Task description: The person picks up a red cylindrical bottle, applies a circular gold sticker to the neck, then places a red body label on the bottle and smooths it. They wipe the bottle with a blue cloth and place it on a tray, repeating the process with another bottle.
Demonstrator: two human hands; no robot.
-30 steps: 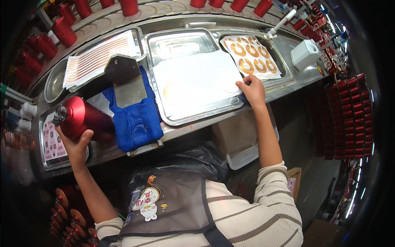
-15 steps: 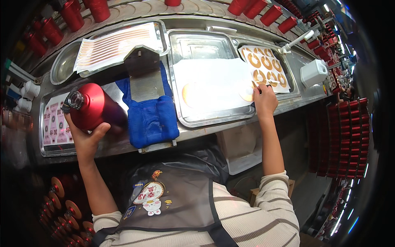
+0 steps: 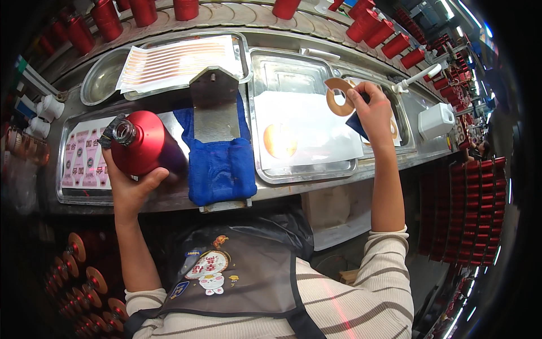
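Observation:
My left hand (image 3: 125,189) is closed around a shiny red bottle (image 3: 151,146), tilted so that its clear neck points up and toward me. A black wrap covers a fingertip near the neck. Above the white sheet (image 3: 316,127), my right hand (image 3: 375,116) pinches a gold C-shaped decal (image 3: 337,106) at its edge. A dark blue flat piece (image 3: 357,125) shows under that hand, partly hidden; whether it is held I cannot tell. One gold round decal (image 3: 280,141) lies on the sheet. Between my hands stands a metal rest (image 3: 209,120) padded with blue cloth (image 3: 222,172).
A sheet of striped gold decals (image 3: 180,62) lies on the back tray beside a metal bowl (image 3: 104,76). Pink printed decals (image 3: 84,152) fill the left tray. A white plastic container (image 3: 436,121) stands far right. Red bottles (image 3: 144,12) line the conveyor (image 3: 226,18) behind.
My right hand has lifted the C-shaped decal off the white sheet, rising up and to the right. The left hand still holds the red bottle. The whole view has shifted slightly.

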